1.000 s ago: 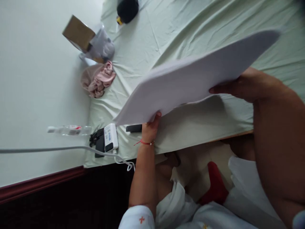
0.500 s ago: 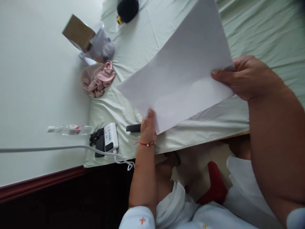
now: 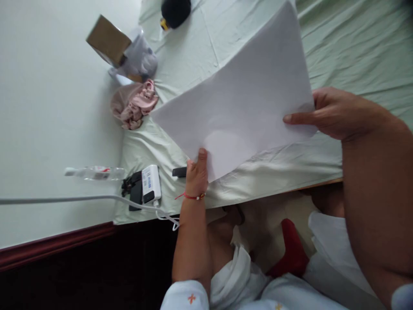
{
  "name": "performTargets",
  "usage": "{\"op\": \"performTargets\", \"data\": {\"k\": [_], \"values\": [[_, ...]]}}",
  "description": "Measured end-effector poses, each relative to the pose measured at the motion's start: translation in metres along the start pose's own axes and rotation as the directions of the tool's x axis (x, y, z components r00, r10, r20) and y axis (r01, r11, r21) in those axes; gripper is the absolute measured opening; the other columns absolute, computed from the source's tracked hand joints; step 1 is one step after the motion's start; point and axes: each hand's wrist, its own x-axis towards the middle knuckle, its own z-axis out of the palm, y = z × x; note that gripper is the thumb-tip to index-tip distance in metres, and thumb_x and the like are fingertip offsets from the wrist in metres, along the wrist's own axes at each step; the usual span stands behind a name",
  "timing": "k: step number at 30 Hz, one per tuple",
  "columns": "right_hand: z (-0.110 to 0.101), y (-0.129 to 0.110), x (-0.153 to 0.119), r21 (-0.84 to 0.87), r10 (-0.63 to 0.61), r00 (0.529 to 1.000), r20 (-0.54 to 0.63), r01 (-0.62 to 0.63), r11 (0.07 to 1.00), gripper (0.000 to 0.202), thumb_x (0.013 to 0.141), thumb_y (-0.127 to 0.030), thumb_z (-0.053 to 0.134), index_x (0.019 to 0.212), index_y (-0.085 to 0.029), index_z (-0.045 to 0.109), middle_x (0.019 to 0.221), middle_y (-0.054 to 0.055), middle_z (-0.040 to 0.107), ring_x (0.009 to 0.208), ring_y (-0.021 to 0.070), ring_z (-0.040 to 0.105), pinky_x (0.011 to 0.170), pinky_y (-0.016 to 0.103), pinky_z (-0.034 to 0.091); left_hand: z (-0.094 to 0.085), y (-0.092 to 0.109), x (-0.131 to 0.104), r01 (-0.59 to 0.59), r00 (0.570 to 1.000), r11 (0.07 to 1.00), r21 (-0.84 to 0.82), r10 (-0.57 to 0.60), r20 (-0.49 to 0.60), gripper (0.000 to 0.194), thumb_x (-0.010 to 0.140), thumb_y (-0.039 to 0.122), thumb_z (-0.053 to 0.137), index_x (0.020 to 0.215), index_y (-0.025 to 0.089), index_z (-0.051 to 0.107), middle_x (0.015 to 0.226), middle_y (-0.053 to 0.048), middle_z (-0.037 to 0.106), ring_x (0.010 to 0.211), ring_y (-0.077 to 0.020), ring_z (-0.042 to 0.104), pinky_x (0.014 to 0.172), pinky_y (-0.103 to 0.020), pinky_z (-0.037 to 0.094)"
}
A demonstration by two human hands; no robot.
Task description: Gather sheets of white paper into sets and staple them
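Observation:
A large sheet of white paper (image 3: 245, 94) is held up over the bed, slightly curved. My left hand (image 3: 197, 174), with a red string bracelet at the wrist, grips its near left corner, thumb on top and fingers underneath out of sight. At the right edge my right hand (image 3: 335, 113) pinches the paper, its thumb lying on the upper face and its fingers mostly hidden behind. Just left of my left hand lies a dark, flat object (image 3: 179, 172), partly covered by the hand.
A pale green sheet (image 3: 348, 56) covers the bed. Along its left side are a white power bank (image 3: 151, 184) with a cable, a clear bottle (image 3: 100, 173), pink cloth (image 3: 137, 105), a cardboard box (image 3: 108, 41) and a plastic bag (image 3: 142, 56). A black round object (image 3: 176, 13) sits farther back.
The right side of the paper has come down a little with my right hand, and the sheet looks flatter. My left hand has shifted slightly left, still holding its corner.

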Motion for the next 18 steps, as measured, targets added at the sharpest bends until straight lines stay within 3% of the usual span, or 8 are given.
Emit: {"op": "performTargets", "data": {"k": [3,6,9,12,15,18], "values": [[0.000,-0.001,-0.001,0.042,-0.015,1.000,-0.002,0.015,0.999,0.022,0.079,-0.029,0.087,0.098,-0.020,0.082,0.094,0.003,0.079,0.089,0.0221,0.077,0.081,0.036,0.066,0.001,0.005,-0.002,0.041,0.996,0.998,-0.041,-0.044,-0.079,0.051,0.082,0.069,0.082,0.107,0.025,0.079,0.116,-0.009,0.080,0.123,-0.0281,0.072,0.112,-0.037,0.057],[0.005,-0.006,-0.002,-0.013,0.062,0.990,-0.123,-0.064,0.998,0.006,0.084,-0.022,0.082,0.086,-0.016,0.081,0.086,0.006,0.077,0.072,0.0173,0.071,0.070,0.033,0.062,-0.002,0.011,-0.001,0.039,0.989,0.998,0.040,-0.033,-0.144,0.049,0.079,0.065,0.086,0.104,0.024,0.079,0.114,-0.007,0.081,0.118,-0.0276,0.074,0.114,-0.038,0.055],[0.011,-0.014,-0.003,-0.122,0.099,0.971,-0.219,-0.128,0.984,0.016,0.090,-0.018,0.077,0.074,-0.015,0.077,0.073,0.004,0.071,0.058,0.0106,0.058,0.062,0.030,0.055,-0.004,0.016,0.000,0.021,0.993,0.978,0.209,0.004,-0.122,0.039,0.085,0.060,0.084,0.096,0.022,0.079,0.102,-0.008,0.082,0.110,-0.0260,0.074,0.115,-0.039,0.052],[0.012,-0.018,-0.005,-0.170,0.092,0.971,-0.222,-0.132,0.977,0.019,0.092,-0.018,0.076,0.073,-0.016,0.077,0.071,0.004,0.069,0.058,0.0112,0.056,0.060,0.030,0.052,-0.002,0.020,0.000,-0.028,0.997,0.970,0.243,0.046,-0.069,0.034,0.092,0.055,0.078,0.098,0.021,0.080,0.102,-0.007,0.082,0.109,-0.0225,0.074,0.112,-0.034,0.052],[0.008,-0.017,-0.004,-0.218,0.092,0.968,-0.235,-0.144,0.965,0.017,0.091,-0.022,0.078,0.075,-0.016,0.078,0.078,0.006,0.071,0.063,0.0129,0.058,0.063,0.032,0.051,0.002,0.023,-0.004,-0.039,0.996,0.966,0.254,0.059,-0.072,0.034,0.094,0.055,0.077,0.085,0.022,0.077,0.080,-0.002,0.077,0.087,-0.0183,0.072,0.090,-0.029,0.059],[0.001,-0.009,0.000,-0.306,0.119,0.948,-0.294,-0.211,0.928,0.022,0.091,-0.030,0.081,0.076,-0.015,0.077,0.075,0.006,0.068,0.061,0.0111,0.054,0.063,0.033,0.049,0.004,0.027,-0.009,-0.051,0.995,0.948,0.313,0.075,-0.064,0.056,0.094,0.064,0.072,0.058,0.023,0.059,0.050,0.005,0.051,0.051,-0.0119,0.050,0.056,-0.027,0.048]]}}
